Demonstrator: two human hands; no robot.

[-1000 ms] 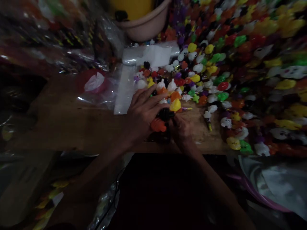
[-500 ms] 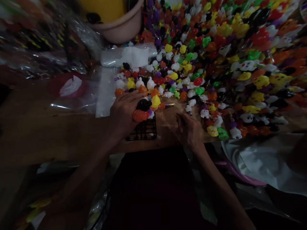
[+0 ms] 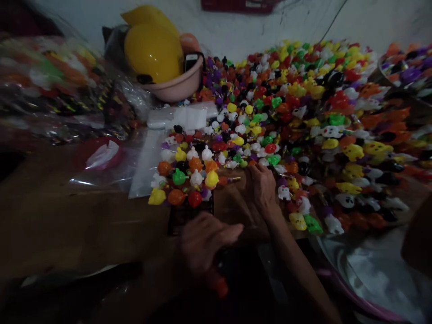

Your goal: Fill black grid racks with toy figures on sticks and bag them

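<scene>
Head view, left hand: blurred; the left hand is over the table's near edge, thumb stretched toward 2 o'clock, fingers curled round a red-orange toy and a dark piece, both at about 5 o'clock under the palm.
Right hand: the right hand is at about 2 o'clock from the left, low over the wooden table; fingers bent in, tips near the pile; cannot tell whether they pinch anything.
Grouped toys: a cluster of small toys, yellow, orange, white, green and red, at 11 o'clock from the left hand, beside a black rack.
Stick toy: an orange toy with a thin stick, at 9 o'clock from the right hand.
Pile: a heap of toys, at 1 o'clock from the right hand.
Basin: a pink basin, at 12 o'clock from the cluster, containing a yellow object.
Dish: a red dish with white paper, between 9 and 10 o'clock from the cluster.
</scene>
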